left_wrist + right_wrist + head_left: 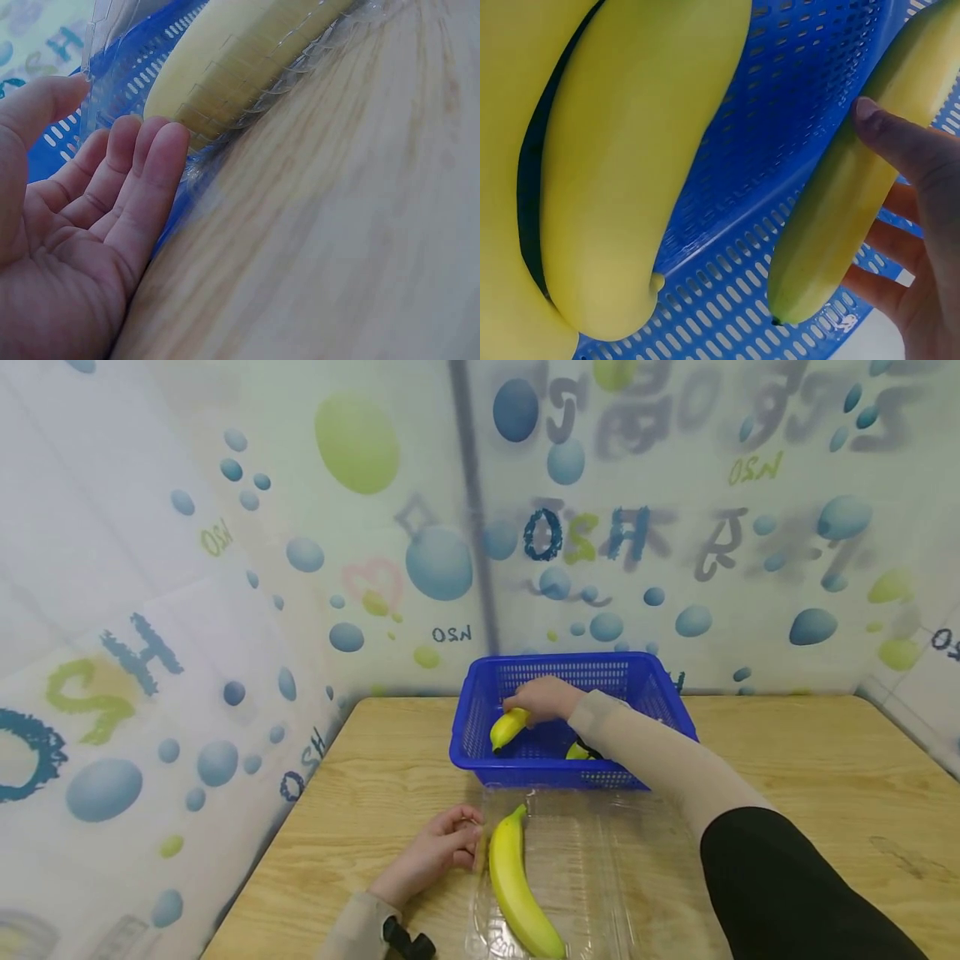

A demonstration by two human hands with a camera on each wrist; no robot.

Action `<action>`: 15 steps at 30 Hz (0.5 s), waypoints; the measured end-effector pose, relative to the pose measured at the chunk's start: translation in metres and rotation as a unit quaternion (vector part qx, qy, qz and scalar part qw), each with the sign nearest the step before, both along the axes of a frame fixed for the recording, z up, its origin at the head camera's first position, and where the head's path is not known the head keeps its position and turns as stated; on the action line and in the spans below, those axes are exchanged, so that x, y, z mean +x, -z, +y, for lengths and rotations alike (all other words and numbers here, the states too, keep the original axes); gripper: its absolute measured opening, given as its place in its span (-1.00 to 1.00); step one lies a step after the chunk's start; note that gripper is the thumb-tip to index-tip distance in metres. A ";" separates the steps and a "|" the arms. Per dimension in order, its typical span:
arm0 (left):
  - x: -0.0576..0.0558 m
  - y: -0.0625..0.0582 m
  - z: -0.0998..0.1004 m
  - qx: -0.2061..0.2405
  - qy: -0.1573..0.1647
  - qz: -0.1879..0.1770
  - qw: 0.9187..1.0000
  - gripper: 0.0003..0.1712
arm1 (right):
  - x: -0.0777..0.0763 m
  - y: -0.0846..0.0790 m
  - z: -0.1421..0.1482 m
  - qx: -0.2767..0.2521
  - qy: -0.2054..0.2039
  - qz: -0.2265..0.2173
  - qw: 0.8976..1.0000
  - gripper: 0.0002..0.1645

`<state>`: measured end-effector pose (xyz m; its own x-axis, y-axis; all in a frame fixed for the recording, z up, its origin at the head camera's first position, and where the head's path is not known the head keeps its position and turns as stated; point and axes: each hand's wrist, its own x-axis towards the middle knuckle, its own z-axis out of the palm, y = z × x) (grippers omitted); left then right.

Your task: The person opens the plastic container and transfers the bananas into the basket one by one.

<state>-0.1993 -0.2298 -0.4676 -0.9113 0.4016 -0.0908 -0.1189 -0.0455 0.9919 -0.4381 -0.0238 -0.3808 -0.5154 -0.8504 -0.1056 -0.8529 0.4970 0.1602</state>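
Inside the blue basket (pixel 480 766), my right hand (pixel 547 697) grips a yellow banana (pixel 510 729). In the right wrist view, the thumb lies on one side of this banana (pixel 847 195) and the fingers on the other; its lower end is greenish. My left hand (pixel 435 852) is at the left edge of a clear plastic container (pixel 592 860), fingers loosely bent. From the left wrist, its thumb and fingertips appear against the clear wall. Another banana (pixel 517 885) lies lengthwise in that container.
More yellow fruit (pixel 577 750) shows in the basket, partly covered by the right forearm; large yellow curved shapes (pixel 622 172) fill the right wrist view's left side. A wooden table (pixel 382 760) carries everything. A patterned curtain (pixel 390 552) hangs behind.
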 end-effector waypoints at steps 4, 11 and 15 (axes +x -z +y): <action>0.000 -0.001 0.001 -0.003 -0.003 -0.004 1.000 -0.69 | 0.000 0.001 0.000 0.001 0.004 -0.006 1.000 -0.49; 0.000 -0.002 0.001 -0.006 -0.006 -0.011 1.000 -0.68 | 0.000 0.001 0.000 0.005 0.004 -0.035 0.999 -0.50; 0.000 -0.001 0.001 -0.005 -0.004 -0.011 1.000 -0.69 | 0.000 0.003 0.001 -0.005 -0.014 -0.031 0.999 -0.55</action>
<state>-0.1997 -0.2289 -0.4665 -0.9125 0.3927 -0.1146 -0.1401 -0.0369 0.9894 -0.4383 -0.0226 -0.3842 -0.4846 -0.8653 -0.1282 -0.8743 0.4744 0.1026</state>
